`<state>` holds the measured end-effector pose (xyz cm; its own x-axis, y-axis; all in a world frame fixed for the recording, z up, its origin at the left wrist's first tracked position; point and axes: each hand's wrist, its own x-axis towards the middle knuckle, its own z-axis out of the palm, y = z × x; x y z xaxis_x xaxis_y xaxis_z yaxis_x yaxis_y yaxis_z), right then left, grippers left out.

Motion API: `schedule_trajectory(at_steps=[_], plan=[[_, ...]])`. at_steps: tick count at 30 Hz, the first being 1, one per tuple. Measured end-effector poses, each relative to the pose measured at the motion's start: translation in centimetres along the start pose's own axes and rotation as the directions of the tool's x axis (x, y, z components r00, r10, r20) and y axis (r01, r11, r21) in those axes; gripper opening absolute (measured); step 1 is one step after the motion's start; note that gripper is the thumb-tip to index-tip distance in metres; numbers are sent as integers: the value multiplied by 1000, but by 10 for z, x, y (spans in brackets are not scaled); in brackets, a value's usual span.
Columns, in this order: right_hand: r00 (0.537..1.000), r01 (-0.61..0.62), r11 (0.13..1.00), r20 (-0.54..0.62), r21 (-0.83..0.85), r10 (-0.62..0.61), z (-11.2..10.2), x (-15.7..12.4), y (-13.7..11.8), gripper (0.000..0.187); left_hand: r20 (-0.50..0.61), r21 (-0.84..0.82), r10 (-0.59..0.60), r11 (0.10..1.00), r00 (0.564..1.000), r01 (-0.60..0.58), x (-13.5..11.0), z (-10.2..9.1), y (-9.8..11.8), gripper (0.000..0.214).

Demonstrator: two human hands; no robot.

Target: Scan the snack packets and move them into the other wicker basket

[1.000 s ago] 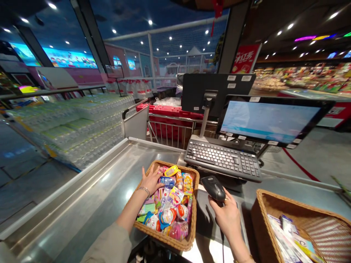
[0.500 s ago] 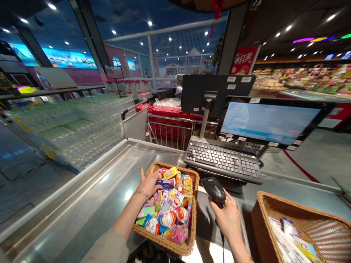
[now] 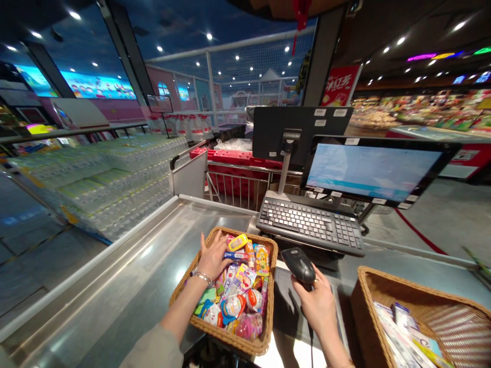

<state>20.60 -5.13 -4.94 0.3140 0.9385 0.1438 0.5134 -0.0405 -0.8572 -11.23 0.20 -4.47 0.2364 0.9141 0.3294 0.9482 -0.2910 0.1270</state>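
My left hand point(image 3: 214, 256), a bracelet at its wrist, reaches into the upper left of a brown woven basket point(image 3: 272, 296). Its thumb and forefinger close on the left end of a small blue packet point(image 3: 237, 256), while the little finger sticks up. Around it lie a yellow packet point(image 3: 238, 242), an orange packet point(image 3: 262, 259) and several round, colourful toy-like packages point(image 3: 233, 307). My right hand point(image 3: 317, 299) grips a black handheld barcode scanner point(image 3: 298, 265) by its handle, to the right of the basket. The scanner's head points up and left; its cord hangs below.
Behind the scanner stands a keyboard point(image 3: 309, 223) below a lit monitor point(image 3: 374, 171). A second woven basket point(image 3: 366, 312) with several packages is at the right. The metal counter point(image 3: 153, 278) has a raised left edge. A shopping cart point(image 3: 238, 181) stands beyond it.
My left hand has shifted slightly right and up in the basket, and the blue packet has moved right with it. The right hand and scanner have stayed nearly still.
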Motion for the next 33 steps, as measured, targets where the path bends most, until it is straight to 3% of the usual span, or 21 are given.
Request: schedule_trajectory(at_steps=[7, 19, 33], plan=[[1000, 10, 1000, -11, 15, -10, -2, -3, 4, 43, 41, -12, -1, 1000, 999, 1, -6, 6, 2, 10], [992, 121, 992, -26, -27, -122, -8, -7, 0, 38, -144, 55, -22, 998, 989, 31, 6, -19, 29, 14], [977, 192, 976, -73, -102, -200, -21, -13, -2, 28, -269, 3, 81, 997, 960, -83, 26, -19, 60, 14]])
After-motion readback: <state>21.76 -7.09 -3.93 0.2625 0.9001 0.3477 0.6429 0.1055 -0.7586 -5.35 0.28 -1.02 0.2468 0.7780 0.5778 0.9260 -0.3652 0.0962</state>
